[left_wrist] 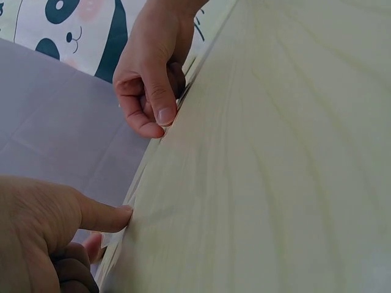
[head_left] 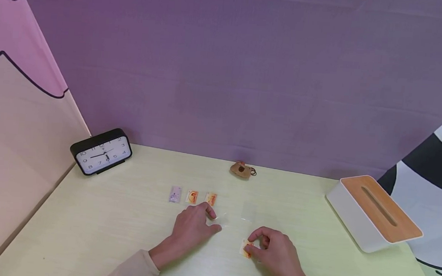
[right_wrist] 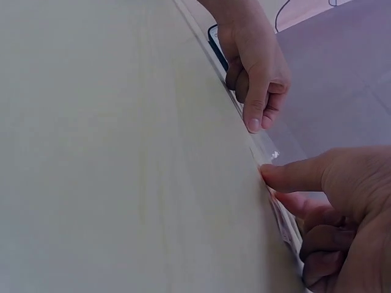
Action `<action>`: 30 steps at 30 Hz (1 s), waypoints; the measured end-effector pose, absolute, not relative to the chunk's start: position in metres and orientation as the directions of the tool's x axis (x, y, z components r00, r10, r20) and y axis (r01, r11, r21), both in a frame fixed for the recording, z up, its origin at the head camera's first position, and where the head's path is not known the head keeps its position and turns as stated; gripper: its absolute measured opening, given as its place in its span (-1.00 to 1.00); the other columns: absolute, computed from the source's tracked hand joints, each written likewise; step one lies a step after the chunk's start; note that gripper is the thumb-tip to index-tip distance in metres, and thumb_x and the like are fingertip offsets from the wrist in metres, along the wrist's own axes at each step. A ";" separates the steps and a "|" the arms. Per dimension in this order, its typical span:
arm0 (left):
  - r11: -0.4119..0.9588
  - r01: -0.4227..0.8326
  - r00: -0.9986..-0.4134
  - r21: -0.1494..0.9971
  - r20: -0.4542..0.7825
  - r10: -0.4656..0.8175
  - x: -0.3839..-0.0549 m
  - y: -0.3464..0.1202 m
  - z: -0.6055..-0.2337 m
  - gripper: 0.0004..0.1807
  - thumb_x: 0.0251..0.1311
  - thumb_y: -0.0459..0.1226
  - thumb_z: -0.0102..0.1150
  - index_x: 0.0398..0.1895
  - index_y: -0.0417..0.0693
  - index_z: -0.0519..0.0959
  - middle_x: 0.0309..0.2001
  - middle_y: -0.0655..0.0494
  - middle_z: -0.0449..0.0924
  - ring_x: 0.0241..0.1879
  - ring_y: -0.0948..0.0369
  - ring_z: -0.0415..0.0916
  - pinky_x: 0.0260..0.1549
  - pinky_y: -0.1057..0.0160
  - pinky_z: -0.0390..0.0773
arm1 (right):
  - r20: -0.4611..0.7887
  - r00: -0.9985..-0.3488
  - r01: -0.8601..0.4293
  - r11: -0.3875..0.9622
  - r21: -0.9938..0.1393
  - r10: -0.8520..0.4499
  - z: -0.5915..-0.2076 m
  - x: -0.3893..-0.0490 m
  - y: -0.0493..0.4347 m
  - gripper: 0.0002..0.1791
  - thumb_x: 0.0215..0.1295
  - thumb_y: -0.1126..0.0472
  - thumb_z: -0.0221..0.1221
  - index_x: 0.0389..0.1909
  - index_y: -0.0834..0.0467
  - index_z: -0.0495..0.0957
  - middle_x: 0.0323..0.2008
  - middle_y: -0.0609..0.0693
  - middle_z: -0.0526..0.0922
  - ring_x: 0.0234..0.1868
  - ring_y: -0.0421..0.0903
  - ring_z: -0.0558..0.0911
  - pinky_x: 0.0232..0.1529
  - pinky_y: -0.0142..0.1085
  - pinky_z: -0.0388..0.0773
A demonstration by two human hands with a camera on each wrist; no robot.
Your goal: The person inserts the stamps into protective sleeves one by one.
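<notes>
My right hand [head_left: 274, 251] pinches a small orange and white stamp-like card [head_left: 246, 248] between thumb and index finger, just above the table. To its left, my left hand [head_left: 195, 225] holds a small clear plastic sleeve [head_left: 221, 219] at its thumb and index fingertips. The sleeve is see-through, so its edges are hard to make out. In the right wrist view the clear film [right_wrist: 269, 146] shows between the two hands. Beyond the left hand lie a purple card [head_left: 175, 194] and two orange ones, the middle card [head_left: 191, 196] and the right card [head_left: 210, 198], in a row.
Another clear sleeve [head_left: 249, 211] lies flat beyond the right hand. A small brown pouch-like item [head_left: 241, 170] with a cord sits at the back. A black clock [head_left: 102, 152] stands back left, a white tissue box [head_left: 373, 213] with wooden lid at right, on the pale table [head_left: 123, 216].
</notes>
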State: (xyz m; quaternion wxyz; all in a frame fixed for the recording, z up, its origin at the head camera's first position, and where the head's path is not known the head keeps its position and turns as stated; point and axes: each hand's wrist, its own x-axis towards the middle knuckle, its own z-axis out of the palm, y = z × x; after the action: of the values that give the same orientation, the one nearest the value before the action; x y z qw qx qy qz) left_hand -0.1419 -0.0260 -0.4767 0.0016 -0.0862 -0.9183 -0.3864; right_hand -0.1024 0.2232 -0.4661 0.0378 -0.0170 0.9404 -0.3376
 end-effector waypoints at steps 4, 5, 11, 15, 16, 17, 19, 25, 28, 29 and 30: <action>0.688 0.158 -0.985 0.709 0.064 0.159 -0.143 -0.027 -0.478 -0.70 0.09 -0.17 0.70 -0.29 0.05 0.68 -0.64 0.28 0.44 -0.56 0.34 0.39 -0.47 0.25 0.38 | -0.090 -0.993 0.002 0.769 -0.639 -0.073 -0.463 -0.103 0.223 -0.72 0.15 0.14 0.67 -0.40 -0.12 0.69 -0.62 -0.19 0.28 -0.58 -0.28 0.22 -0.46 -0.36 0.08; 0.689 0.158 -0.985 0.707 0.064 0.160 -0.144 -0.027 -0.478 -0.70 0.09 -0.17 0.71 -0.30 0.05 0.68 -0.63 0.28 0.45 -0.55 0.34 0.40 -0.47 0.25 0.39 | -0.094 -0.993 0.002 0.768 -0.641 -0.076 -0.462 -0.103 0.224 -0.72 0.16 0.14 0.66 -0.41 -0.11 0.68 -0.62 -0.19 0.28 -0.58 -0.28 0.22 -0.46 -0.36 0.08; 0.686 0.172 -0.983 0.707 0.077 0.167 -0.144 -0.028 -0.480 -0.74 0.13 -0.17 0.69 -0.33 0.09 0.68 -0.54 0.30 0.51 -0.51 0.35 0.41 -0.47 0.26 0.40 | -0.106 -0.988 -0.009 0.740 -0.672 -0.109 -0.463 -0.104 0.227 -0.74 0.24 0.14 0.62 -0.40 -0.07 0.66 -0.62 -0.19 0.24 -0.59 -0.28 0.20 -0.46 -0.38 0.08; 0.677 0.174 -0.983 0.716 0.083 0.165 -0.144 -0.028 -0.480 -0.78 0.20 -0.19 0.65 -0.37 0.11 0.69 -0.55 0.30 0.50 -0.52 0.34 0.39 -0.50 0.28 0.36 | -0.122 -0.981 -0.013 0.673 -0.740 -0.152 -0.463 -0.107 0.231 -0.78 0.29 0.18 0.57 -0.35 0.01 0.67 -0.63 -0.17 0.22 -0.61 -0.29 0.25 -0.49 -0.40 0.19; 0.672 0.173 -0.983 0.720 0.083 0.165 -0.144 -0.028 -0.480 -0.79 0.21 -0.20 0.64 -0.38 0.12 0.70 -0.56 0.30 0.49 -0.53 0.34 0.38 -0.50 0.28 0.35 | -0.121 -0.979 -0.016 0.651 -0.759 -0.165 -0.464 -0.108 0.232 -0.79 0.31 0.19 0.56 -0.34 0.03 0.67 -0.63 -0.17 0.21 -0.61 -0.29 0.25 -0.49 -0.41 0.21; 0.669 0.170 -0.983 0.723 0.080 0.163 -0.144 -0.028 -0.480 -0.79 0.22 -0.20 0.64 -0.39 0.12 0.70 -0.56 0.30 0.48 -0.53 0.34 0.38 -0.50 0.29 0.34 | -0.117 -0.977 -0.022 0.632 -0.775 -0.178 -0.464 -0.108 0.232 -0.80 0.32 0.21 0.55 -0.33 0.06 0.67 -0.63 -0.17 0.20 -0.61 -0.29 0.25 -0.49 -0.42 0.24; 0.659 0.162 -0.984 0.735 0.073 0.161 -0.144 -0.028 -0.480 -0.80 0.23 -0.20 0.63 -0.40 0.13 0.71 -0.57 0.30 0.47 -0.54 0.33 0.36 -0.52 0.29 0.31 | -0.107 -0.973 -0.034 0.589 -0.807 -0.203 -0.464 -0.109 0.234 -0.83 0.36 0.23 0.51 -0.31 0.10 0.68 -0.62 -0.17 0.19 -0.60 -0.29 0.27 -0.50 -0.42 0.27; 0.617 0.140 -0.986 0.774 0.054 0.155 -0.146 -0.030 -0.481 -0.82 0.25 -0.20 0.61 -0.41 0.11 0.73 -0.61 0.29 0.45 -0.58 0.33 0.33 -0.56 0.30 0.26 | -0.024 -0.984 -0.065 0.472 -0.879 -0.179 -0.464 -0.110 0.233 -0.92 0.39 0.33 0.46 -0.27 0.15 0.74 -0.60 -0.15 0.12 -0.56 -0.31 0.24 -0.41 -0.39 0.26; 0.596 0.133 -0.987 0.792 0.050 0.154 -0.147 -0.031 -0.482 -0.84 0.26 -0.20 0.61 -0.40 0.10 0.75 -0.62 0.29 0.45 -0.58 0.33 0.32 -0.57 0.31 0.25 | 0.076 -0.988 -0.125 0.416 -0.901 -0.133 -0.465 -0.109 0.230 -0.92 0.36 0.39 0.47 -0.27 0.16 0.77 -0.61 -0.07 0.08 -0.54 -0.31 0.18 -0.40 -0.37 0.25; 0.592 0.133 -0.987 0.795 0.051 0.153 -0.147 -0.031 -0.482 -0.84 0.25 -0.20 0.61 -0.40 0.10 0.76 -0.61 0.30 0.45 -0.58 0.33 0.32 -0.56 0.31 0.24 | 0.111 -0.987 -0.150 0.399 -0.905 -0.120 -0.465 -0.109 0.229 -0.91 0.35 0.41 0.47 -0.27 0.17 0.79 -0.62 -0.04 0.07 -0.54 -0.32 0.17 -0.42 -0.37 0.25; 0.583 0.132 -0.987 0.802 0.051 0.154 -0.147 -0.032 -0.482 -0.84 0.26 -0.20 0.61 -0.39 0.09 0.76 -0.62 0.30 0.45 -0.58 0.33 0.31 -0.56 0.31 0.23 | 0.142 -0.984 -0.173 0.379 -0.909 -0.108 -0.465 -0.109 0.228 -0.91 0.33 0.43 0.48 -0.28 0.19 0.79 -0.62 -0.02 0.06 -0.55 -0.32 0.15 -0.44 -0.37 0.25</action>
State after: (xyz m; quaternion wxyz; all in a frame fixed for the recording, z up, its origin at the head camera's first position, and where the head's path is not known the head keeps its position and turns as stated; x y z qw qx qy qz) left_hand -0.1471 -0.0319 -0.4817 -0.0118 -0.0804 -0.8896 -0.4495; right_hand -0.1088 0.2284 -0.4651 -0.0298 -0.0845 0.8300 -0.5506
